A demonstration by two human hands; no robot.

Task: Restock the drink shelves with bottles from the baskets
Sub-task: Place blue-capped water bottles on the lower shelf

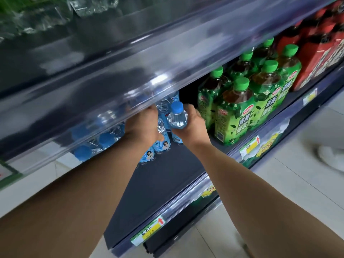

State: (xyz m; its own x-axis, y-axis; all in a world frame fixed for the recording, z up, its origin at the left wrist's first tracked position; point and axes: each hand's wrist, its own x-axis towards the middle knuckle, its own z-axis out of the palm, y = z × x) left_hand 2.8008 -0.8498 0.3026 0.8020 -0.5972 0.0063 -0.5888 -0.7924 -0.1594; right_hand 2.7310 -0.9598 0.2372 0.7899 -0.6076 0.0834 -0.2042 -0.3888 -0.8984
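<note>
Head view: restock looks partway. Blue-cap water row [104, 139] already sits at the shelf's [163, 185] left rear, green tea bottles [240, 112] on the right; bare front still to fill. Baskets not in view. Both arms reach in under the upper shelf. Right hand [192, 127] wraps a water bottle [176, 116], cap toward camera. Left hand [142, 125] grips a second bottle [162, 130] just beside it.

Shop: drink shelves [158, 183], price tags [249, 148]

The water bottle [177, 118] is clear, glossy plastic (its blue cap smooth too); the dark shelf board [163, 183] looks matt.
</note>
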